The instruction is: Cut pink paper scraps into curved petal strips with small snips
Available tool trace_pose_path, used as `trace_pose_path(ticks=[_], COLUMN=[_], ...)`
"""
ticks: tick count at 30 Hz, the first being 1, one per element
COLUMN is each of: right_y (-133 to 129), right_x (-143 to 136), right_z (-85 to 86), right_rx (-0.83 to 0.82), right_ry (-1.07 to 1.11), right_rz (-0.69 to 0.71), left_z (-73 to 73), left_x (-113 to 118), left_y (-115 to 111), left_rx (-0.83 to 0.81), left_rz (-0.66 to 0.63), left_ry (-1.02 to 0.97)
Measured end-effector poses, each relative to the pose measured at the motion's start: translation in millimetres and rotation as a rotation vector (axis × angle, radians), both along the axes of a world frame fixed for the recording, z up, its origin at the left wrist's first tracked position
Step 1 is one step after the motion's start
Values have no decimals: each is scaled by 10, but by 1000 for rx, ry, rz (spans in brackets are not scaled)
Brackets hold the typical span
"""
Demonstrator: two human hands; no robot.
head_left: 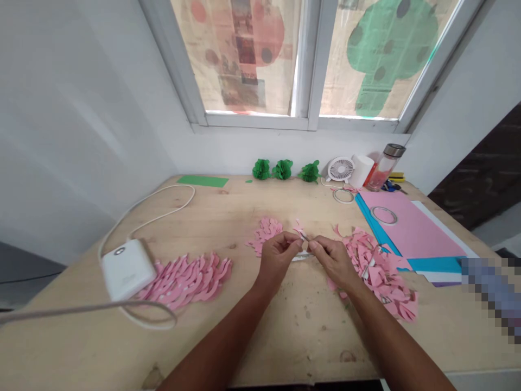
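Observation:
Over the middle of the wooden table (pixel 285 336), my left hand (pixel 277 256) and my right hand (pixel 331 259) meet, both pinching one small pink paper cut-out (pixel 300 233) between their fingertips. A small pile of pink cut-outs (pixel 265 233) lies just behind my left hand. To the right of my right hand sits a bigger heap of pink paper pieces (pixel 382 271). Rows of curved pink strips (pixel 187 277) lie to the left.
A white power bank (pixel 127 269) with a looping cable (pixel 146 209) rests at the left. Pink, blue and white paper sheets (pixel 411 231) carry a tape ring (pixel 384 215) at the right. Three green paper balls (pixel 283 169), a small fan (pixel 341 169) and a bottle (pixel 385 165) stand along the wall.

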State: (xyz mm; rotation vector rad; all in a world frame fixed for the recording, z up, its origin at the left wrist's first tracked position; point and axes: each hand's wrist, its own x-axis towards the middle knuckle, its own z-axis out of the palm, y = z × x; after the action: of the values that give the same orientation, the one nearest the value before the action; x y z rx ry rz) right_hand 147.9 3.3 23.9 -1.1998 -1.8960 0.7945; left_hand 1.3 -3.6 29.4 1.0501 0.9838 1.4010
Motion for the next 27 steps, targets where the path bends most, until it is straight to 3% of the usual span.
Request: trace_pose_path(ticks=[27], right_y=[-23], right_x=[-28], right_z=[29], right_rx=[33], right_ry=[51], right_rz=[70], left_z=[-70], left_x=[-2], left_y=[16], left_rx=[31], left_rz=[-69], left_ry=[-47])
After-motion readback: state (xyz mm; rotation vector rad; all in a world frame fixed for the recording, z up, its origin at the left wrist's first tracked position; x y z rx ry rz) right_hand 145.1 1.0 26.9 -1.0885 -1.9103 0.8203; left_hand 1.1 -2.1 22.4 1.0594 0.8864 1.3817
